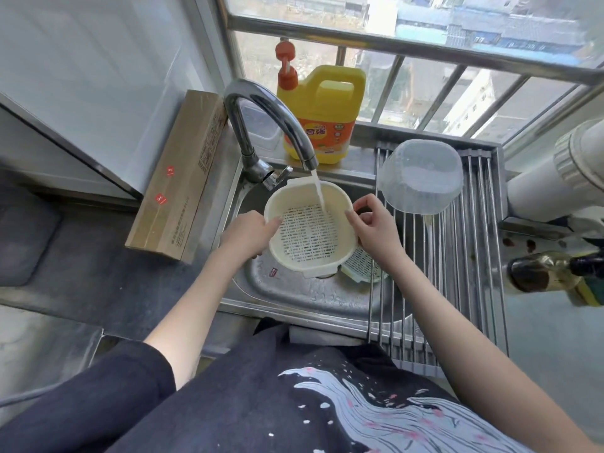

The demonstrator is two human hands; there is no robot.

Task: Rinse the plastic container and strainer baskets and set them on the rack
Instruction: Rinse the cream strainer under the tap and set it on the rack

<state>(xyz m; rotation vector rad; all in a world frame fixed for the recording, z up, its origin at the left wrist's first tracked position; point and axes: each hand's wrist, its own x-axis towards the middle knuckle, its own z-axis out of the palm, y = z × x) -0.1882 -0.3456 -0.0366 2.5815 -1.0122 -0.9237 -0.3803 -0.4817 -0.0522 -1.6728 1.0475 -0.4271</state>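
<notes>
Strainer basket (310, 230) gripped at rim between left hand (250, 235) and right hand (376, 228), under stream; risk: wet rim slips, basket drops.

A single wide-angle camera, worn on the person's head, looked forward and steeply down over a stainless steel sink (294, 297) from close above. The view faced a barred window (408, 50) beyond the curved chrome faucet (261, 109), with straight lines bowed at the edges and the wearer's dark patterned shirt (294, 403) filling the bottom.
</notes>
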